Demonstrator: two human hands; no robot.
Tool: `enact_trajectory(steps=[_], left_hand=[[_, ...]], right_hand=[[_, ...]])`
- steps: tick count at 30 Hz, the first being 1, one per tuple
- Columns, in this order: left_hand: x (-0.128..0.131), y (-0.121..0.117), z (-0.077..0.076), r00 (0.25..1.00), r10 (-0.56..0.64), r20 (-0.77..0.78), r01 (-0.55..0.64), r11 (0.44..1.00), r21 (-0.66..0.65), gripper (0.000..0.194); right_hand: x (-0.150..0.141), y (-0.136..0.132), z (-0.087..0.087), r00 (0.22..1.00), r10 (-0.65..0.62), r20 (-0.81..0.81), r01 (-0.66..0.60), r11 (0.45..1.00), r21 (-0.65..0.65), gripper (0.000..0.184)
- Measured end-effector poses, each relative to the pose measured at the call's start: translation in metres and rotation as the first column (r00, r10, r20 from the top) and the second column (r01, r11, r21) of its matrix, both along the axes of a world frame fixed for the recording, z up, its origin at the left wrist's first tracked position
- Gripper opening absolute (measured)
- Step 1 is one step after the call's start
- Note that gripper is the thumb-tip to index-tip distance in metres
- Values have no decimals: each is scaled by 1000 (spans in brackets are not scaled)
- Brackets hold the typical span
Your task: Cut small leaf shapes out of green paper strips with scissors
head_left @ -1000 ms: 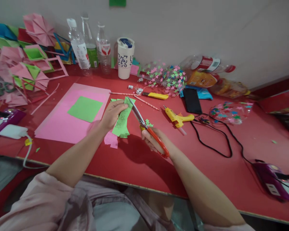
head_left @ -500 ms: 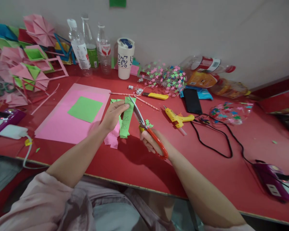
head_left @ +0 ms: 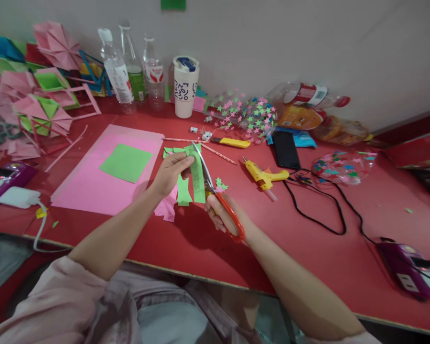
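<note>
My left hand (head_left: 172, 172) pinches a narrow green paper strip (head_left: 198, 181) near its top, and faint dark lines are drawn on the strip. My right hand (head_left: 217, 212) grips red-handled scissors (head_left: 232, 220), whose blades run up along the strip's right edge. Whether the blades are fully closed I cannot make out. Below and behind my left hand lie green paper scraps (head_left: 184, 192) and pink paper scraps (head_left: 167, 208). A small heap of cut green and pink stars (head_left: 220, 184) sits just right of the scissors.
Pink sheets (head_left: 93, 191) with a green paper square (head_left: 126, 163) lie left. Behind are a yellow cutter (head_left: 232, 143), a white tumbler (head_left: 185, 91) and bottles (head_left: 119, 79). Rightward are a yellow glue gun (head_left: 265, 176), a phone (head_left: 286, 150), a black cord (head_left: 340, 229) and star bags (head_left: 344, 168).
The green strip has turned and swung right at its lower end, apart from the scraps behind it. The scissors' handles have shifted slightly left and down.
</note>
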State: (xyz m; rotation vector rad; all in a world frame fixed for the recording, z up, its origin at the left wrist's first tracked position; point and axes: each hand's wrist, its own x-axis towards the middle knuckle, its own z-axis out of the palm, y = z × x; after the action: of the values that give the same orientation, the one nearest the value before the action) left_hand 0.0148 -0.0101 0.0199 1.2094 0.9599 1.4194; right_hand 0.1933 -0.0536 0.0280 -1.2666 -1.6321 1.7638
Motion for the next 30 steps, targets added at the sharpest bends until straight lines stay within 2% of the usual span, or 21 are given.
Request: enact_trajectory(steps=[9,21,26,30], left_hand=[[0,1,-3,1000,-11,-6,11,1000,-12,32],[-1,1,-4,1000,-15,-6,14,999,-43,32],[0,0,-1,999,-24,34,27,998,-62,32],[1,1,0,992,-7,124,16,998,-68,26]], right_hand=[[-4,-5,3,999,-43,15,42,997,61,43],[-4,-4,3,997,-65,50,61,996,71,41],[-4,-4,5,995,-82,63,77,994,78,38],[-4,-3,7,993,-97,72,92,993,69,38]])
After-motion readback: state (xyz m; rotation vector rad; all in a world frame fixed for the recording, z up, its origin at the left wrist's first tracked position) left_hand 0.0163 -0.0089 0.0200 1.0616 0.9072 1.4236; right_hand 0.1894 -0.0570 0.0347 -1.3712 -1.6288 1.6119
